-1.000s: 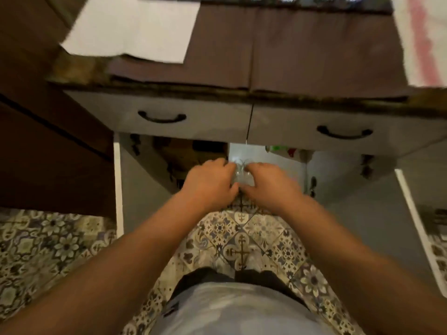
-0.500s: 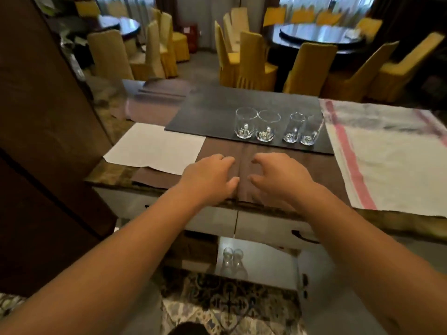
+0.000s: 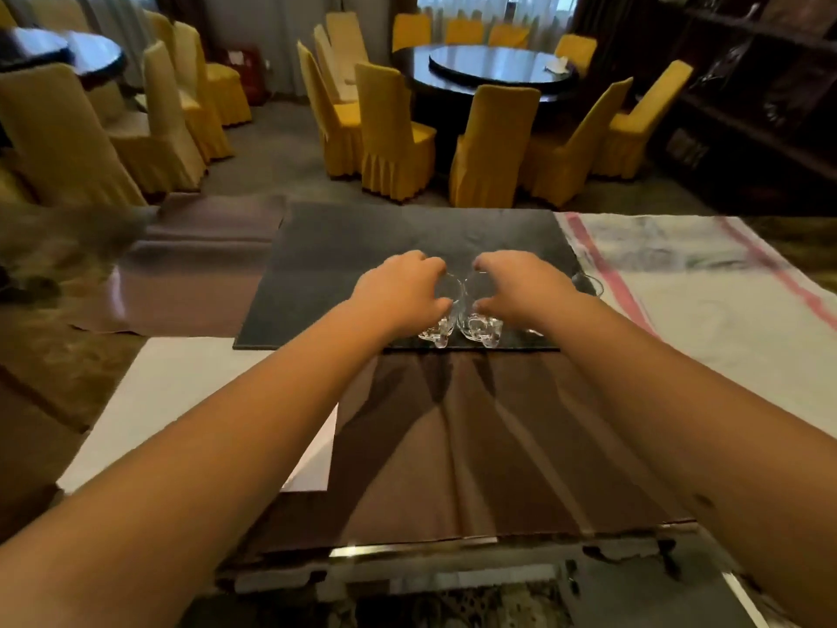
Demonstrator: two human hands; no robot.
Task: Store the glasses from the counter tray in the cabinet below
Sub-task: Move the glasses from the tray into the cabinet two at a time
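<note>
Our left hand (image 3: 401, 290) curls around a clear glass (image 3: 441, 317), fingers wrapped over its rim and side. Our right hand (image 3: 521, 287) does the same to a second glass (image 3: 480, 326) just beside it, the two glasses nearly touching. Both stand on the near edge of a dark tray (image 3: 339, 265) on the counter. Another glass (image 3: 589, 283) peeks out behind our right wrist, mostly hidden. A white sheet (image 3: 181, 401) lies to the left, a brown cloth (image 3: 453, 437) under our forearms, and a pink-striped towel (image 3: 702, 301) to the right. Yellow chairs (image 3: 389, 133) surround a round table (image 3: 493, 70) beyond.
</note>
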